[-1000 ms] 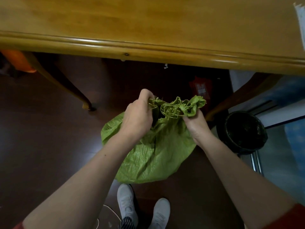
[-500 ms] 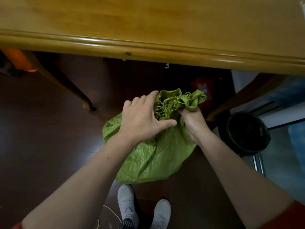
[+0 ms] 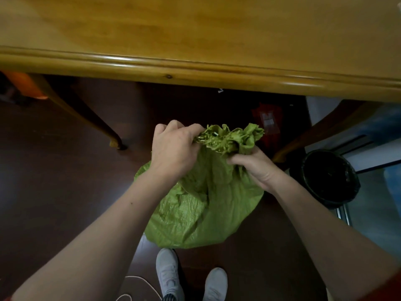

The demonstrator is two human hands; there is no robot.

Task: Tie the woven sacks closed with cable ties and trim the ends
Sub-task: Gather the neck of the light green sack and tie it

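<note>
My left hand (image 3: 173, 148) and right hand (image 3: 256, 168) both clutch the bunched, frayed mouth of the crinkled green woven sack (image 3: 204, 205), fingertips buried in its folds.

sack (image 3: 201, 205): green woven plastic, crinkled, faint sheen; frayed strands at 12 o'clock
table (image 3: 195, 68): varnished wood, glossy, smooth
floor (image 3: 54, 181): dark, polished
bin liner (image 3: 329, 177), 3 o'clock: black plastic film, wrinkled
shoes (image 3: 168, 276), 6 o'clock: grey cloth, matt

Wooden table (image 3: 195, 29), black bin (image 3: 329, 177), perhaps red packet (image 3: 268, 118).
</note>
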